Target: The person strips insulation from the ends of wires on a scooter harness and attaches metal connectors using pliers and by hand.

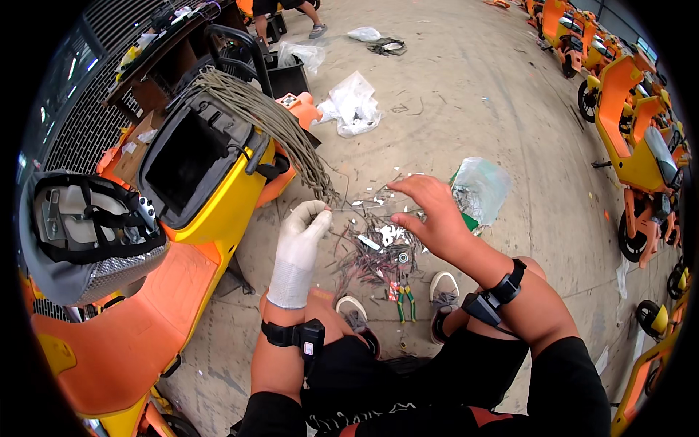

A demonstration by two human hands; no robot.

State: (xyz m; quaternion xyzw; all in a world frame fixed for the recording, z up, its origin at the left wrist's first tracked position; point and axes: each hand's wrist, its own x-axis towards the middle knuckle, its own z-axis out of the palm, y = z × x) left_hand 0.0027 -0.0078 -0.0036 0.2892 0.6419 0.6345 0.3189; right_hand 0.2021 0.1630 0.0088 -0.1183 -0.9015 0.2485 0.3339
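Observation:
My left hand (300, 240) wears a white knit glove. Its thumb and fingertips pinch one end of what looks like a thin pale wire (357, 209), stretching rightward over the floor. Bare and raised to the right, my right hand (429, 211) has thumb and index finger spread apart; no held thing shows in it. Below both hands lies a heap of wire scraps (364, 262) mixed with small white pieces. Green-and-yellow-handled pliers (406, 303) rest on the floor by my shoes. Left of my gloved hand, a long bundle of grey-green cables (273, 120) hangs over an open box.
An orange-and-yellow scooter (145, 313) stands close on my left, bearing the dark open box (244, 193) and a grey basket-like part (95, 255). A clear plastic bag (484, 189) lies beyond my right hand, a white bag (353, 105) farther off. Parked scooters (626, 138) line the right.

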